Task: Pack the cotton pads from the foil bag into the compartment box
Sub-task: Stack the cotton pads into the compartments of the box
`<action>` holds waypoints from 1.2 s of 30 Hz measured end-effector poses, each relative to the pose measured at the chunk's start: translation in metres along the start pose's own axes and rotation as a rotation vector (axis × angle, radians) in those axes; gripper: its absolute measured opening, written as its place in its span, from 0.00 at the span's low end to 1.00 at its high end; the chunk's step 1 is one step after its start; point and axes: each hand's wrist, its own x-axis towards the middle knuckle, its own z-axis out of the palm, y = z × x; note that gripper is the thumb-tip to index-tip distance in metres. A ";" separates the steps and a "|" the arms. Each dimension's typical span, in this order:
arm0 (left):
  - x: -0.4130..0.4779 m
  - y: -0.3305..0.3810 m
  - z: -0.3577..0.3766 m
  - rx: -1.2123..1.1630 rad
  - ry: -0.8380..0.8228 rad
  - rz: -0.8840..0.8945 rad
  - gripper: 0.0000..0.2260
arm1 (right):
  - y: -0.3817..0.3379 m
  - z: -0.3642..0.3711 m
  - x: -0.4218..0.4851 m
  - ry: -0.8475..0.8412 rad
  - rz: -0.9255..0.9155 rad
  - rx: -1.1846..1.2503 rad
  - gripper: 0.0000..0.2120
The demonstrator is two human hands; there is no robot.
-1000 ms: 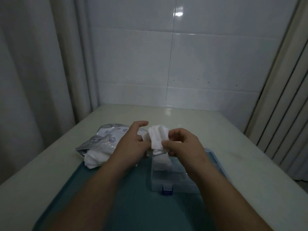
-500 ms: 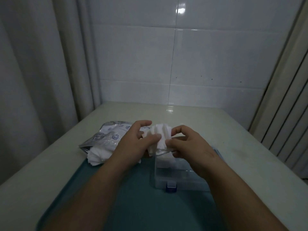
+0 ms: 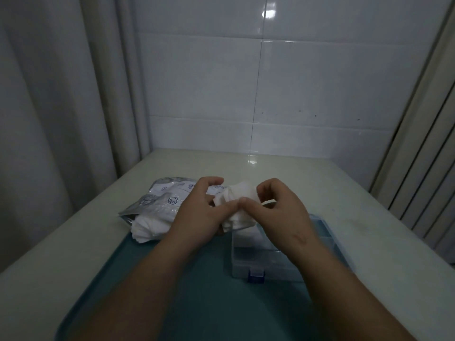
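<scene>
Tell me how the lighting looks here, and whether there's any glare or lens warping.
Head view: dim, bluish light; a glare spot on the wall tile and a fainter sheen on the table; wide-angle bending of the curtain at the left edge; the cotton pads pinched by the left hand and right hand read clearly.

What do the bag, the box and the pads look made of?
Foil bag: silvery metallised film, probably plastic-backed; glossy, crinkled, printed with shells.
Compartment box: clear rigid plastic, likely; see-through walls, smooth sheen, blue latch.
Cotton pads: soft white fibre, matte; edges look fluffy and the stack bends where it is held.
</scene>
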 end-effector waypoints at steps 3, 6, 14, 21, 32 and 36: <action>0.000 0.000 0.001 -0.065 -0.011 -0.022 0.20 | 0.002 0.000 0.002 0.087 -0.037 -0.053 0.05; 0.001 -0.001 0.001 -0.147 -0.007 -0.056 0.20 | 0.003 -0.001 0.003 0.107 -0.042 -0.012 0.04; 0.002 -0.002 0.001 -0.139 0.058 -0.049 0.20 | -0.005 -0.013 0.003 0.157 0.093 0.328 0.03; -0.002 0.002 0.005 -0.130 0.044 -0.045 0.21 | -0.003 -0.002 0.000 0.024 0.120 0.136 0.06; -0.004 0.004 0.002 -0.220 -0.086 -0.087 0.26 | -0.001 -0.012 0.003 -0.243 0.213 0.023 0.08; -0.006 0.006 0.003 -0.206 -0.133 -0.067 0.25 | -0.002 -0.016 0.004 -0.305 0.239 0.041 0.10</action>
